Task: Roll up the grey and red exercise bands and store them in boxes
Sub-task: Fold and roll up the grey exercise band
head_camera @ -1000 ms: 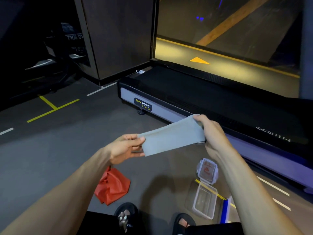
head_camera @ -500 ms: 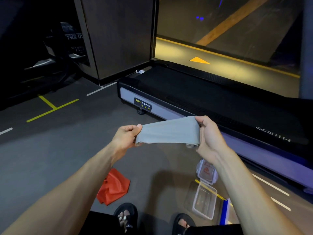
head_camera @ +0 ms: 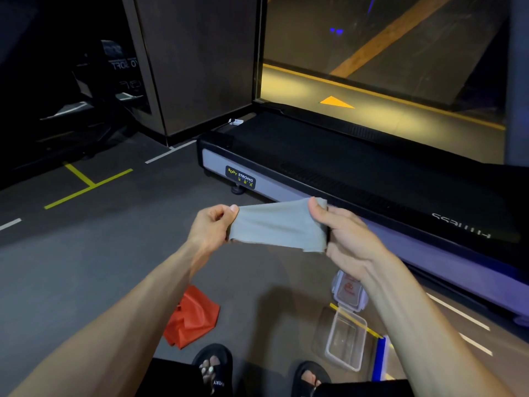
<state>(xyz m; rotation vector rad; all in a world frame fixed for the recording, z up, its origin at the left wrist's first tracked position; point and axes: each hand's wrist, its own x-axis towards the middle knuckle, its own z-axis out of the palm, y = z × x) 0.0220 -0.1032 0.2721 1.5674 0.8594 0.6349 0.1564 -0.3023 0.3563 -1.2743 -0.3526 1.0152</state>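
Two hands, our left hand [head_camera: 211,227] and right hand [head_camera: 347,236], pinch the grey band [head_camera: 279,226] in mid-air, its span shortened since a second ago as rolling begins, while the red band [head_camera: 191,318] and open box [head_camera: 345,339] wait on the floor.

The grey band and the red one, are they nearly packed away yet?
Not yet. Nothing is packed: the clear box sits open on the floor. The left hand and right hand hold the grey band stretched flat, not rolled. The red band lies crumpled on the floor, untouched.
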